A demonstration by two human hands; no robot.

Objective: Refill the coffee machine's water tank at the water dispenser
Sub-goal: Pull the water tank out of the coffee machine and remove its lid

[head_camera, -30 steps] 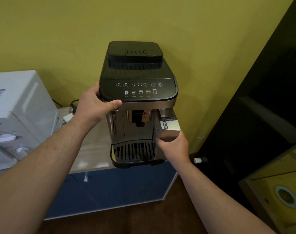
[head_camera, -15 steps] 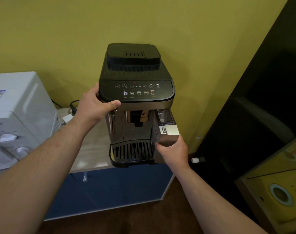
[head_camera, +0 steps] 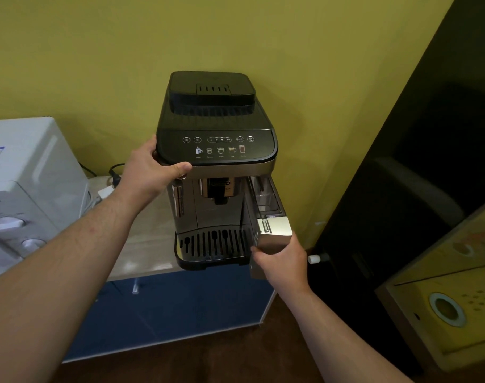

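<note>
Further out than half a second ago, the clear plastic water tank (head_camera: pixel 274 233) with its silver front panel is drawn forward from the right front of the black and silver box-shaped coffee machine (head_camera: pixel 216 145); more of its transparent body is exposed behind the panel. The panel's lower part is clasped by the right hand (head_camera: pixel 280 261), with fingers curled round its left edge. The machine's upper left corner is gripped by the left hand (head_camera: pixel 150 172), the thumb laid across the front edge below the control icons. The machine is borne on a pale wood-grain countertop (head_camera: pixel 147 230) over a blue cabinet (head_camera: pixel 166 308), against a yellow wall (head_camera: pixel 97 64). A white plastic appliance (head_camera: pixel 28 175) is seen at the left.
</note>
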